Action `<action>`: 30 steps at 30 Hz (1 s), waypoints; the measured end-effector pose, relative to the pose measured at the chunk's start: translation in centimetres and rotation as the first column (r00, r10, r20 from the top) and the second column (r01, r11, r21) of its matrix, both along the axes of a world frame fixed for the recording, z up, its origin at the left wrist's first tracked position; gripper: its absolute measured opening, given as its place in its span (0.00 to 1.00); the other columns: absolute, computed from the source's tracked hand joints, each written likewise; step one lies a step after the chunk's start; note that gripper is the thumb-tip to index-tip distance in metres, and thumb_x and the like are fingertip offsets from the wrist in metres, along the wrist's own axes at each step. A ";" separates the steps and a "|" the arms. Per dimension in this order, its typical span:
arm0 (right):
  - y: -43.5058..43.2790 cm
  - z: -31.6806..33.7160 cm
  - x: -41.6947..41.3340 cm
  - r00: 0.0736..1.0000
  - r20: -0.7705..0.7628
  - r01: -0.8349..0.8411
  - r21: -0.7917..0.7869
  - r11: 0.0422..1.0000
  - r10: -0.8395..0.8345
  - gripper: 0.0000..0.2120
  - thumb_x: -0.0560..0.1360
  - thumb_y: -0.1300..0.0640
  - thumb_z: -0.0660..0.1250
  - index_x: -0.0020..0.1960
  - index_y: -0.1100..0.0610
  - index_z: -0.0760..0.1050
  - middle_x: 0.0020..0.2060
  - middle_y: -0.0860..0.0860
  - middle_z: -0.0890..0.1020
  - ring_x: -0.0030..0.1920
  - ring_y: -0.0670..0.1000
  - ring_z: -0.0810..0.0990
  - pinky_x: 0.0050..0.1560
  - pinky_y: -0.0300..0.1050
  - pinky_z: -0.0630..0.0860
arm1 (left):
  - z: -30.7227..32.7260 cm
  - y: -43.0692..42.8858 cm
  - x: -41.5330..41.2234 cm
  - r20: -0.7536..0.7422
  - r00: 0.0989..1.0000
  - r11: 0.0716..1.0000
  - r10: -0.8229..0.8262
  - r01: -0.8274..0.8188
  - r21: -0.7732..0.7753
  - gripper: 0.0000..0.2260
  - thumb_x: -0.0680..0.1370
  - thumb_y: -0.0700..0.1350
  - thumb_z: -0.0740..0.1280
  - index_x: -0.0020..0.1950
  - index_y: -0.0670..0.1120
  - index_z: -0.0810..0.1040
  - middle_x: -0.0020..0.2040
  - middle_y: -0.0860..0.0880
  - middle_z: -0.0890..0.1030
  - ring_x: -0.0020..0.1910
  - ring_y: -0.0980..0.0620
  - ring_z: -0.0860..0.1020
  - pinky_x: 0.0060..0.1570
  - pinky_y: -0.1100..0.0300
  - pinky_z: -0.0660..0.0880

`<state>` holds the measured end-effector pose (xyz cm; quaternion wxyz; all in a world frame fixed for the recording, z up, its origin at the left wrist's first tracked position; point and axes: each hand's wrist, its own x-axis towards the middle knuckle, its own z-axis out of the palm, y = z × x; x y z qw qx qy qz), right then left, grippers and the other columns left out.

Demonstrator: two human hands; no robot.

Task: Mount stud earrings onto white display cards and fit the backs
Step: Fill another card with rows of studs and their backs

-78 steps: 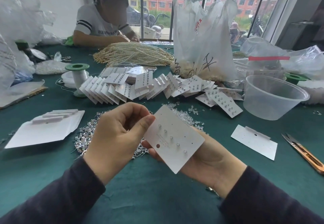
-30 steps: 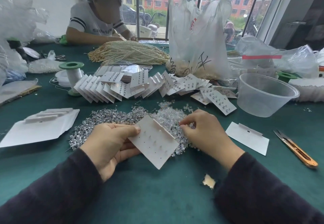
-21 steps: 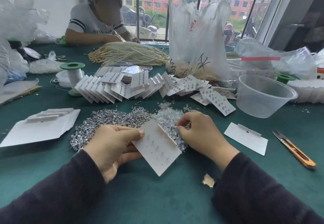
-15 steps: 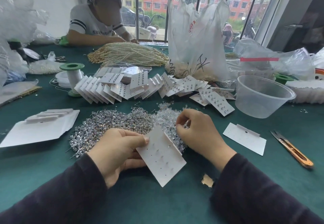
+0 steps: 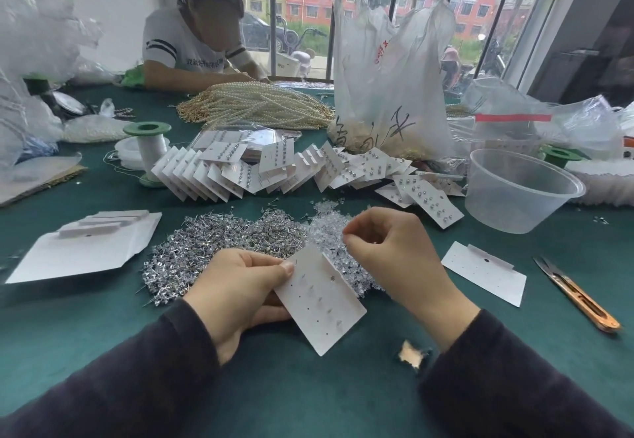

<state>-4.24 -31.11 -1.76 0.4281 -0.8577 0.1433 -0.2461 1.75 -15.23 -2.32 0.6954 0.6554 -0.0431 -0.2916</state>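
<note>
Holding a white card (image 5: 319,300) by its left edge, the left hand (image 5: 236,297) has its thumb on top and its fingers curled under it. The card is tilted and sits near the middle of the near edge of the green table (image 5: 308,389). A few small pins stick up out of it. The right hand (image 5: 394,259) is just past the card's far right side, with its fingers curled in and its thumb and first finger tips pressed together. I cannot tell if they pinch anything, it is too small to see. By that hand lies a heap of clear backs (image 5: 326,228), and to its left a bigger heap of silver earrings (image 5: 212,245). A stack of blank cards (image 5: 85,252) lies toward the left edge. One blank card (image 5: 483,274) and orange snips (image 5: 579,297) lie toward the right edge. Farther back is a long row of filled cards (image 5: 240,173), with a clear tub (image 5: 514,197) on its right. Behind those are a green spool (image 5: 147,149), strings of pearls (image 5: 254,104) and a big plastic bag (image 5: 387,77). Another person (image 5: 185,49) sits at the far edge.
</note>
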 end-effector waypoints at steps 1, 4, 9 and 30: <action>0.4 0.1 -0.1 1.000 0.017 -0.009 -0.012 1.000 0.009 0.06 0.69 0.63 0.69 0.36 0.54 0.79 0.29 0.46 0.80 0.28 0.40 0.75 0.30 0.31 0.70 | 0.0 0.0 0.0 0.006 1.000 1.000 0.006 -0.006 -0.003 0.04 0.74 0.33 0.65 0.40 0.36 0.77 0.27 0.44 0.81 0.25 0.50 0.80 0.23 0.60 0.77; 1.7 0.1 -0.2 0.997 0.074 -0.028 -0.049 0.998 0.032 0.07 0.69 0.62 0.70 0.35 0.51 0.79 0.27 0.42 0.78 0.29 0.38 0.74 0.32 0.29 0.68 | 0.0 -0.2 -0.2 0.029 0.999 0.999 0.031 -0.031 -0.012 0.05 0.74 0.33 0.65 0.38 0.36 0.77 0.26 0.44 0.81 0.24 0.50 0.80 0.22 0.61 0.76; 3.3 -0.2 -0.2 0.985 0.149 -0.077 -0.105 0.992 0.092 0.06 0.69 0.62 0.72 0.37 0.51 0.81 0.31 0.42 0.81 0.34 0.42 0.77 0.37 0.33 0.71 | -0.1 -0.3 -0.4 0.062 0.997 0.999 0.047 -0.047 -0.009 0.07 0.74 0.33 0.65 0.35 0.37 0.78 0.27 0.43 0.81 0.25 0.50 0.80 0.22 0.62 0.76; 3.9 -1.0 0.1 0.974 0.110 -0.180 -0.171 0.969 0.201 0.06 0.70 0.65 0.70 0.39 0.55 0.81 0.37 0.46 0.81 0.40 0.43 0.78 0.42 0.31 0.73 | 0.0 -0.3 -0.6 0.113 0.990 0.996 0.084 -0.087 0.014 0.14 0.73 0.32 0.64 0.27 0.40 0.79 0.26 0.44 0.80 0.24 0.52 0.79 0.24 0.61 0.77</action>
